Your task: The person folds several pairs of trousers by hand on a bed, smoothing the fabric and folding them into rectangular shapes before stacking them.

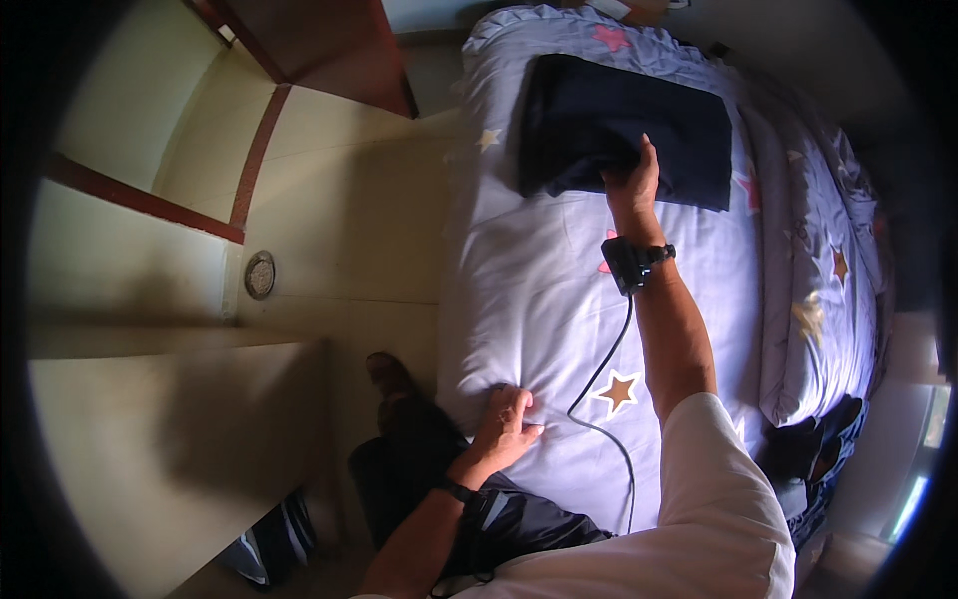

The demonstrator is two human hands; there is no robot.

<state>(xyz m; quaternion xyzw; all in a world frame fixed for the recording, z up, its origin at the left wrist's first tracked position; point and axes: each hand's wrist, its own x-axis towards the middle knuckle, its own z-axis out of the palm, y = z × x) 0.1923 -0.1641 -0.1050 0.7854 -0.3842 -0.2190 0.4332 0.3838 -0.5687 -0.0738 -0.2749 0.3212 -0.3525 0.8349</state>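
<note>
A folded dark navy cloth lies flat on a bed with a pale lilac, star-printed cover. My right hand is at the cloth's near edge; its fingers are partly hidden against or under the fabric, so whether it grips is unclear. A black device is strapped to my right wrist, and a cable runs from it down over the bed. My left hand rests on the near left part of the bed cover, fingers bent, with no object seen in it. A dark band is on the left wrist.
A thick folded star-printed quilt runs along the bed's right side. Dark clothes lie beyond its lower end. At left are tiled floor, a round floor drain, a reddish-brown door and a pale flat surface.
</note>
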